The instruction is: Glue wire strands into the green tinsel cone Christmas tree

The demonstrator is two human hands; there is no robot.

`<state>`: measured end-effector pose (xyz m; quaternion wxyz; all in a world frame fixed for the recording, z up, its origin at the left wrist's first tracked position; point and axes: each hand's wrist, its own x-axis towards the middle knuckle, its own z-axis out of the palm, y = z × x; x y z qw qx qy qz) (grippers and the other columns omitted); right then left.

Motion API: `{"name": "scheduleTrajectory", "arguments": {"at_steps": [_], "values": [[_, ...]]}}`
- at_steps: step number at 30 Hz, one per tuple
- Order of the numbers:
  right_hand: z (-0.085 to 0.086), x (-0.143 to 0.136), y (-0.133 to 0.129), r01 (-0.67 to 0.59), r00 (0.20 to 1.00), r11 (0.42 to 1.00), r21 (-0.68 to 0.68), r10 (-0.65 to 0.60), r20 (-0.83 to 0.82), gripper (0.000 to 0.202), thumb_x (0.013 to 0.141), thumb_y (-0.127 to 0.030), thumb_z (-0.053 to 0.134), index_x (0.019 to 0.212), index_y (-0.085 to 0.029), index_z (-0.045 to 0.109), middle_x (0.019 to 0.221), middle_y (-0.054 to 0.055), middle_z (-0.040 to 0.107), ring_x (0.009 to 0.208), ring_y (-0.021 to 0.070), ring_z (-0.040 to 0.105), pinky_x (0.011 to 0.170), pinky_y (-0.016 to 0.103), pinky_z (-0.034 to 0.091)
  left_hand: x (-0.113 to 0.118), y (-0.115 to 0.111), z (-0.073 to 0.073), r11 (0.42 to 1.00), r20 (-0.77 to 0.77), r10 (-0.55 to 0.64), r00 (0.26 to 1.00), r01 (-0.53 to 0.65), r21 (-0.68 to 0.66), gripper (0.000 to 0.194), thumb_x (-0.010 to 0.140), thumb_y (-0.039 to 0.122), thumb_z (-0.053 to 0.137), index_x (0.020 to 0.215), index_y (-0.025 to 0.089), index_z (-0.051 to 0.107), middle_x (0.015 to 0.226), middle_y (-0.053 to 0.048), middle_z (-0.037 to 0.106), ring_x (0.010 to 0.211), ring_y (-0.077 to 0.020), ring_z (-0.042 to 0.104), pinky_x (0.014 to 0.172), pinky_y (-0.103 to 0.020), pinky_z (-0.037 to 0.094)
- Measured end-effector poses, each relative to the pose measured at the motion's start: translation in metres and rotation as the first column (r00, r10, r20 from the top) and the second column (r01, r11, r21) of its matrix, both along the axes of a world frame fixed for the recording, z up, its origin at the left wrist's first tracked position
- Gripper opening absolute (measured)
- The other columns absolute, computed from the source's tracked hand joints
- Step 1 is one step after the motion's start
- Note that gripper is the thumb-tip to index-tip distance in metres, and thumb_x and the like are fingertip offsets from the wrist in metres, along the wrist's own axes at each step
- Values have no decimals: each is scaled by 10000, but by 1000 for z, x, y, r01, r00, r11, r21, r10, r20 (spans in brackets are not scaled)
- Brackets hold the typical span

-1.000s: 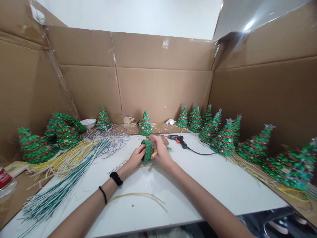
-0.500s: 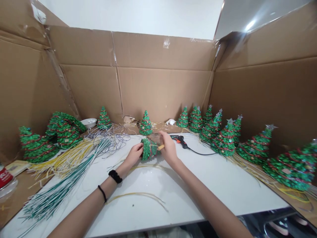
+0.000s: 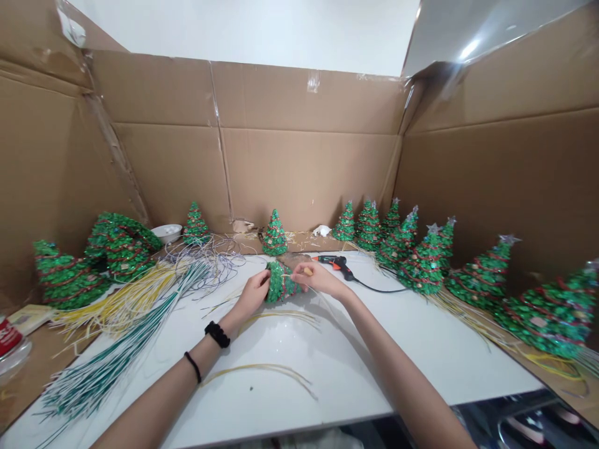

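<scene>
A small green tinsel Christmas tree (image 3: 279,282) lies tilted on its side over the white tabletop, in front of me. My left hand (image 3: 256,290) is closed on its left end, thumb on top. My right hand (image 3: 312,279) pinches a small tool with a yellowish, wood-coloured handle (image 3: 307,271). A thin pale shaft or strand runs from these fingers onto the tree's side; which of the two I cannot tell. One pale strand trails from the right hand over the forearm. Just behind stands an upright green tree (image 3: 275,234).
A black and orange glue gun (image 3: 344,268) lies right of my hands, its cord running right. Finished trees (image 3: 427,262) line the right side. Yellow strands (image 3: 126,290) and teal strands (image 3: 126,340) spread at left. A white bowl (image 3: 167,233) and a bottle (image 3: 12,343) stand left.
My right hand has come down and turned, its fingers now pinching close against the tree's side. The pale strand by the right forearm has come into view. My left hand keeps its hold.
</scene>
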<state>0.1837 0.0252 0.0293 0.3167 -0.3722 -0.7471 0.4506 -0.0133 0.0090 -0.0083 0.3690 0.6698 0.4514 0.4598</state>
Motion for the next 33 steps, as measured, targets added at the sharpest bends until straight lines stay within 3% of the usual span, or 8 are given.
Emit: {"name": "scheduleTrajectory", "arguments": {"at_steps": [3,5,9,13,17,22,26,33], "values": [[-1,4,3,58,998,997,57,-59,21,261,742,-417,581,685,-165,541,527,-61,475,477,84,409,486,205,315,-1,-1,1,996,-87,41,995,-35,78,238,793,341,467,795,150,608,744,-20,612,694,-151,501,622,-227,376],[-2,5,5,145,987,961,235,-158,38,206,774,-350,567,683,-166,552,566,-42,504,538,102,423,528,218,327,-1,-3,2,990,-151,69,986,-49,129,233,809,333,443,773,162,597,744,-19,605,702,-156,495,650,-238,372],[-6,0,3,172,950,696,697,-304,69,210,876,-253,477,711,-180,584,700,18,601,711,160,435,665,270,331,-1,-6,1,982,-219,106,970,-67,177,212,829,313,409,748,177,550,736,-21,585,670,-156,472,652,-252,359],[-7,-8,-5,65,929,545,836,-340,150,262,920,-258,417,766,-189,617,736,47,602,744,187,419,696,297,324,-1,-9,2,961,-353,158,922,-61,270,187,854,299,371,791,197,514,782,-37,568,737,-181,492,704,-283,363],[-6,-11,-7,52,924,546,836,-345,167,253,918,-266,427,789,-196,633,768,52,609,759,192,421,716,301,334,-3,-10,3,952,-452,189,872,-50,302,188,873,315,346,785,207,473,755,-29,532,723,-184,482,696,-296,356],[-5,-1,2,65,965,621,781,-239,110,189,901,-277,480,824,-199,634,788,29,630,744,173,436,719,281,343,-2,-6,0,978,-347,106,932,-34,206,171,873,306,348,818,197,468,778,-27,537,718,-172,473,690,-293,357],[-5,12,10,207,959,661,721,-282,-17,146,878,-289,524,850,-193,631,763,29,613,777,174,445,704,266,352,-3,-2,-4,978,-329,101,939,-34,205,191,873,305,354,782,191,477,758,-22,530,705,-164,466,679,-286,350],[-11,3,8,144,971,616,774,-241,11,150,869,-264,537,784,-205,645,733,28,614,778,184,420,737,299,335,-2,-4,1,953,-444,146,884,-5,302,224,869,280,320,694,193,431,714,-19,500,690,-163,455,669,-285,363]]}}
